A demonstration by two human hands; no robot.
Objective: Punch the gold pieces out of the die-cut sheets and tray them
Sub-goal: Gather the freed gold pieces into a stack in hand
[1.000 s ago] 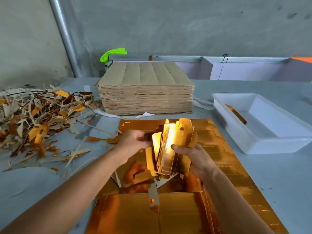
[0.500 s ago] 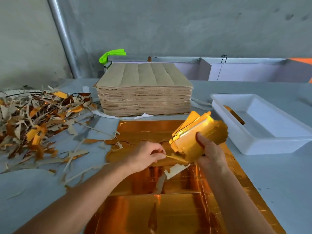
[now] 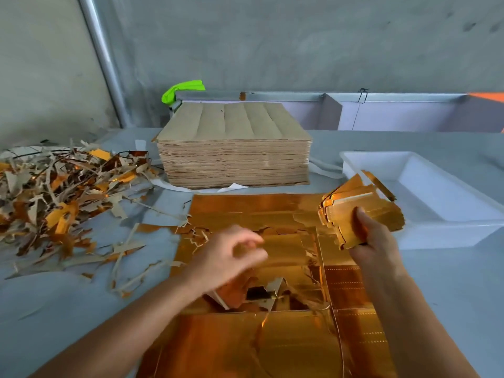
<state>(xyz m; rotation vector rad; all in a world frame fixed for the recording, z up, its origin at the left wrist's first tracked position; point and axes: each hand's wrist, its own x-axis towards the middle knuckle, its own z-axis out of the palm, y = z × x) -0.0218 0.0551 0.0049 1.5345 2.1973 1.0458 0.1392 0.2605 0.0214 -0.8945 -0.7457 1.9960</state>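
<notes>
At about 3 o'clock from the middle of the bench point(image 3: 450, 282), the right hand point(image 3: 375, 241) grips a bundle of gold pieces point(image 3: 354, 211), its fingers clamped around the stack, held above the edge of the gold die-cut sheets point(image 3: 272, 345) and just beside the near left corner of the white tray point(image 3: 447, 227), where one gold piece point(image 3: 379, 184) leans against the inner wall. The left hand point(image 3: 231, 257) hovers over the middle of the sheets, blurred, fingers loosely curled and gripping nothing that shows. A tall stack of brown sheets point(image 3: 234, 148) stands at 12 o'clock, and a heap of scrap strips point(image 3: 62, 195) lies at 9 o'clock.
</notes>
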